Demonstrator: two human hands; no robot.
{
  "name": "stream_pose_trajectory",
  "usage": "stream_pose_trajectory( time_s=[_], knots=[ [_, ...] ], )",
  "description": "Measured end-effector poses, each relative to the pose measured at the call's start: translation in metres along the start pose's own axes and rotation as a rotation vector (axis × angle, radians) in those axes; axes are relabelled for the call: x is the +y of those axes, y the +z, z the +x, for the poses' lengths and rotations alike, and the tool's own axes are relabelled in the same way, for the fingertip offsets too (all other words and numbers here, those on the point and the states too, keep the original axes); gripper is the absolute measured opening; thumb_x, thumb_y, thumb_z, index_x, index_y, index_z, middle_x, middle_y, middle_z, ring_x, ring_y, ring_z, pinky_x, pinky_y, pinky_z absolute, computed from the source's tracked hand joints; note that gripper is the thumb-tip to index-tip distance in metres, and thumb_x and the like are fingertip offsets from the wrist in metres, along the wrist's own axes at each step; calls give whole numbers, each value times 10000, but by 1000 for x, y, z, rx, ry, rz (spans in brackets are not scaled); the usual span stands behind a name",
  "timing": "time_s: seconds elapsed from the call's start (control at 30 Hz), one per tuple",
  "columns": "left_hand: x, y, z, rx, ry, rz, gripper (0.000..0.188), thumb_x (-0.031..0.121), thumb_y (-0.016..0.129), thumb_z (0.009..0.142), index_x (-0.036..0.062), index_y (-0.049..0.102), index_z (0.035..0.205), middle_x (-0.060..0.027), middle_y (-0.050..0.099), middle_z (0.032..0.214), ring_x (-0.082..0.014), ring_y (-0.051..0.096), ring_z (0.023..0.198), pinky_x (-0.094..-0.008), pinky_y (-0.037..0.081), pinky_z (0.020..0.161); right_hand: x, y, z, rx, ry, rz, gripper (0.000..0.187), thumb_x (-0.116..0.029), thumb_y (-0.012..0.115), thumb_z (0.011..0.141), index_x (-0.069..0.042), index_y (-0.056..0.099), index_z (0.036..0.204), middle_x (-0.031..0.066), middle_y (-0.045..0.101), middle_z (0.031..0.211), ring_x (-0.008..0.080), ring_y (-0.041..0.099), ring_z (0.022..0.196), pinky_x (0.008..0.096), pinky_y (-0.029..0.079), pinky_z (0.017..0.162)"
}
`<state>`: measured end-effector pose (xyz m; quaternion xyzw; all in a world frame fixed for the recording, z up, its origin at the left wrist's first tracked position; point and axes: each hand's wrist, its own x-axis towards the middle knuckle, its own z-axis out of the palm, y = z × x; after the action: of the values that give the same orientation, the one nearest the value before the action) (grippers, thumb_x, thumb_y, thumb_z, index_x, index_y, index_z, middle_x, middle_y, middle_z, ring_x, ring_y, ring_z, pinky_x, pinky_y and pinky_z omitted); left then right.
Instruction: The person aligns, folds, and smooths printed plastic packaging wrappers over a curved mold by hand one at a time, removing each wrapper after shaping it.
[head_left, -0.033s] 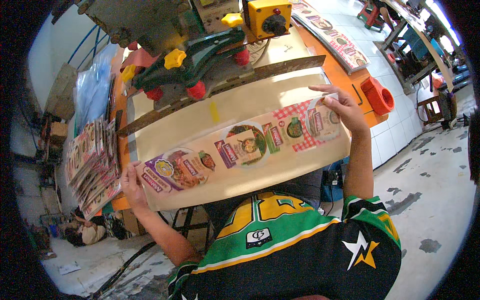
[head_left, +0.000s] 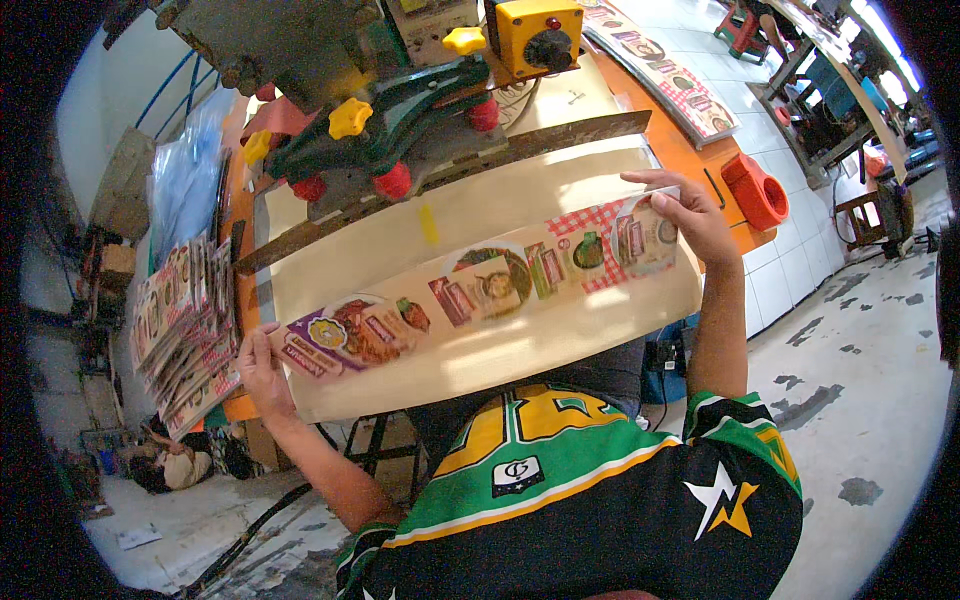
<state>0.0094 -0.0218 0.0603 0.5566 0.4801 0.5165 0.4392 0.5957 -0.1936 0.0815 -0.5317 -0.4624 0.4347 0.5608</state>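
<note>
A long printed strip [head_left: 480, 285] with food pictures and a red checked patch stretches between my two hands, slightly blurred. My left hand [head_left: 263, 375] pinches its left end, low beside the table's left edge. At the upper right end, the thumb and fingers of my right hand [head_left: 693, 222] close on the corner. Beneath the strip lies a cream-coloured work surface [head_left: 370, 262] with a short yellow mark. Just beyond it stands a machine with a long metal bar [head_left: 440, 190] and a dark green arm [head_left: 400, 118] bearing yellow star knobs and red feet.
A yellow control box [head_left: 540, 40] with a dial sits on the machine. Stacked printed strips [head_left: 185, 320] lie at left, near clear plastic sheets [head_left: 190, 170]. At right are a red tape dispenser [head_left: 755, 192], a hex key [head_left: 714, 188] and another printed stack [head_left: 665, 75]. Someone [head_left: 170, 460] is low at far left.
The printed strip has shifted very slightly and looks more blurred, its right part a little changed in shape. Both hands keep their grip in nearly the same places.
</note>
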Motion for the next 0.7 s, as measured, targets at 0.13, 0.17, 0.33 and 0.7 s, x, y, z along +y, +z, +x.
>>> stream_pose_trajectory(
  time_s=[0.13, 0.17, 0.33, 0.7],
  knots=[
    [6, -9, 6, -54, 144, -54, 308, 272, 551, 1047, -13, 658, 998, -85, 671, 1007, -154, 612, 973, -301, 483, 883, -6, -8, -3, 18, -88, -104, 260, -205, 693, 915, -27, 703, 1104, 78, 711, 1105, 187, 640, 1082, 337, 460, 1003],
    [2, -8, 5, -47, 145, -51, 308, 272, 551, 1047, -13, 658, 998, -85, 671, 1007, -154, 612, 973, -301, 483, 883, -5, -7, -2, 11, -89, -100, 260, -205, 693, 915, -27, 703, 1104, 78, 711, 1105, 187, 640, 1082, 337, 460, 1003],
    [-12, 6, 5, -113, 207, -281, 341, 332, 574, 1023, -1, 649, 1009, -180, 690, 1083, -270, 647, 1045, -384, 491, 976, 8, -6, -6, 57, -84, 12, 257, -217, 714, 901, -9, 703, 1051, 106, 718, 1053, 189, 663, 1035, 322, 493, 942],
    [-23, 1, 14, 63, 212, -291, 363, 375, 617, 989, 15, 641, 952, -122, 699, 953, -209, 680, 888, -332, 538, 868, 17, -2, 2, 193, -184, 6, 192, -188, 667, 949, -19, 695, 1036, 80, 719, 1019, 165, 655, 997, 317, 487, 935]
  ],
)
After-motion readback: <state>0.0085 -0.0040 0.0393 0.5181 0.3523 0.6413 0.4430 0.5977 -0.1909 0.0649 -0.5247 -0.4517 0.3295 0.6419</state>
